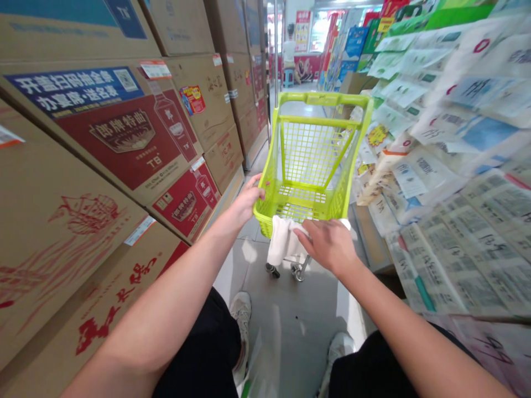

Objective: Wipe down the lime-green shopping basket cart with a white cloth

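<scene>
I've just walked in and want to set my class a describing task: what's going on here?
A person stands in a shop aisle behind a green cart. The left hand holds its left rim, while the right hand is on a white cloth draped over the near edge. Boxes are stacked on the left, with packs on the right.

Cardboard cartons (209, 119) left, plastic packs (431, 130) right, blue stool (288, 76) beyond.
</scene>
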`<state>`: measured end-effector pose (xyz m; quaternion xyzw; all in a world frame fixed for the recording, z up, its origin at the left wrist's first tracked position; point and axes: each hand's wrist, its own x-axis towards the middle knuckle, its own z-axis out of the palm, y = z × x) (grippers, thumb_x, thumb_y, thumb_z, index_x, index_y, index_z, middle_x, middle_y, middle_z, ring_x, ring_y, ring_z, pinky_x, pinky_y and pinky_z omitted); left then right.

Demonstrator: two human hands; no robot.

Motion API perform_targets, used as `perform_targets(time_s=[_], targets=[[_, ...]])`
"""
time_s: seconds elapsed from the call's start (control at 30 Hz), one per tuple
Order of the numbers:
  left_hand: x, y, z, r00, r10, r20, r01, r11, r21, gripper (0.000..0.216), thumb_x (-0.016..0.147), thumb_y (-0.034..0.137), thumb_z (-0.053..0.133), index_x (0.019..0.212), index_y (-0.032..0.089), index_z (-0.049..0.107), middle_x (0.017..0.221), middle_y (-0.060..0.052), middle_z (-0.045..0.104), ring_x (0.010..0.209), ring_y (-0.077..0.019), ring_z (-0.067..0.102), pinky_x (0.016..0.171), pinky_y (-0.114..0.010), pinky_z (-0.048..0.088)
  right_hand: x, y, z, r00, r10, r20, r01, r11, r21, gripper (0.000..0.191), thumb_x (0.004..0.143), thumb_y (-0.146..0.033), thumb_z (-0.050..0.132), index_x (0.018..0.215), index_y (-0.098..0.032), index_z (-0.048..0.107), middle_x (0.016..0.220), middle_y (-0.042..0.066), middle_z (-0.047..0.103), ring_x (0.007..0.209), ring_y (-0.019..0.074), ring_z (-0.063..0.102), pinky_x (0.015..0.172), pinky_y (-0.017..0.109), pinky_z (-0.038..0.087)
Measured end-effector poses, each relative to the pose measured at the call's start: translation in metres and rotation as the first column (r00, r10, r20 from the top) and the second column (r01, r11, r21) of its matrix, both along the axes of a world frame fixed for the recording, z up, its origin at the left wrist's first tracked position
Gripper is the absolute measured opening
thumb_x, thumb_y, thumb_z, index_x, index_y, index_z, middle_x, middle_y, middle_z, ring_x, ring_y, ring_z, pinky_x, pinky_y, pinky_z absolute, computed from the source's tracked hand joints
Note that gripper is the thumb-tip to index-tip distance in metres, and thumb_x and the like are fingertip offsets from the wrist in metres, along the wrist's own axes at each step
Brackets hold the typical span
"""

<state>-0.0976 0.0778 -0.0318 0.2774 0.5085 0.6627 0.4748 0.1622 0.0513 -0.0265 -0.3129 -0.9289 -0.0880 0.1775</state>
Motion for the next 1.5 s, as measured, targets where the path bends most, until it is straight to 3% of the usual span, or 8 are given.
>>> perform_targets(time_s=[0.2,0.37,0.5,0.73,0.97,1.23,1.37,1.5], targets=[[0.040,-0.012,-0.001,0.992,0.128,0.009,-0.128,0.992,0.018,0.073,0.049,0.006,0.057,0.120,0.023,0.063,0.102,-0.003,0.072,0.086,-0.0218,0.070,0.068,-0.031,0.055,-0.014,-0.014,-0.002,0.994,-0.100,0.034,0.100,0.995,0.022,0.052,0.113,-0.052,0.034,0.089,-0.021,0.068,0.080,0.006,0.076,0.074,0.0199,0.068,0.070,0.035,0.029],[0.078,-0.026,-0.002,0.988,0.155,0.013,-0.155,0.987,0.028,0.073,0.051,0.001,0.055,0.121,0.023,0.062,0.102,-0.001,0.072,0.090,-0.0180,0.069,0.069,-0.024,0.053,-0.027,-0.027,-0.003,0.998,-0.046,0.039,0.046,0.999,0.017,0.047,0.114,-0.047,0.035,0.092,-0.021,0.068,0.084,0.007,0.077,0.079,0.0204,0.070,0.073,0.035,0.031],[0.052,-0.020,-0.002,0.994,0.109,0.028,-0.109,0.994,0.004,0.074,0.048,0.002,0.055,0.118,0.023,0.063,0.097,0.000,0.071,0.080,-0.0173,0.068,0.063,-0.025,0.052,-0.025,-0.023,-0.002,0.999,-0.030,0.044,0.030,1.000,-0.004,0.049,0.114,-0.049,0.032,0.094,-0.021,0.067,0.085,0.007,0.078,0.077,0.0202,0.070,0.071,0.035,0.030],[0.001,-0.006,-0.002,0.998,0.024,-0.049,-0.022,0.999,0.046,0.081,0.046,0.006,0.054,0.124,0.022,0.064,0.107,-0.005,0.075,0.090,-0.0243,0.074,0.076,-0.035,0.061,-0.016,-0.014,0.000,0.999,-0.040,0.032,0.040,0.999,-0.001,0.050,0.113,-0.050,0.033,0.092,-0.020,0.067,0.082,0.007,0.077,0.075,0.0206,0.068,0.071,0.034,0.029],[0.063,-0.028,0.004,0.987,0.160,0.018,-0.160,0.987,-0.002,0.071,0.053,0.007,0.062,0.122,0.022,0.064,0.103,-0.004,0.073,0.095,-0.0250,0.073,0.080,-0.036,0.059,-0.021,-0.020,0.002,0.994,-0.111,0.023,0.111,0.994,-0.013,0.052,0.113,-0.047,0.034,0.088,-0.022,0.072,0.078,0.006,0.077,0.074,0.0194,0.067,0.070,0.035,0.029],[0.118,-0.046,0.002,0.959,0.283,-0.017,-0.283,0.959,0.014,0.068,0.062,0.003,0.059,0.124,0.029,0.054,0.128,-0.003,0.067,0.117,-0.0215,0.067,0.096,-0.034,0.058,0.022,0.008,-0.006,0.991,-0.116,-0.061,0.121,0.989,0.086,0.056,0.107,-0.047,0.035,0.076,-0.022,0.074,0.064,0.006,0.068,0.059,0.0186,0.055,0.066,0.035,0.024],[0.123,-0.052,0.007,0.981,0.179,-0.082,-0.177,0.984,0.022,0.060,0.070,0.007,0.069,0.124,0.028,0.054,0.132,-0.005,0.066,0.125,-0.0219,0.064,0.103,-0.035,0.055,0.044,0.031,-0.001,0.983,-0.183,0.016,0.183,0.983,0.016,0.056,0.107,-0.048,0.035,0.079,-0.020,0.075,0.067,0.008,0.069,0.060,0.0199,0.055,0.066,0.034,0.024],[0.114,-0.062,0.017,0.991,-0.097,-0.088,0.096,0.995,-0.019,0.046,0.073,0.018,0.077,0.117,0.027,0.067,0.129,-0.008,0.071,0.124,-0.0277,0.066,0.102,-0.040,0.055,0.063,0.047,0.005,0.989,-0.145,0.002,0.145,0.985,-0.095,0.056,0.108,-0.053,0.035,0.087,-0.020,0.074,0.075,0.008,0.072,0.075,0.0239,0.065,0.078,0.035,0.033]])
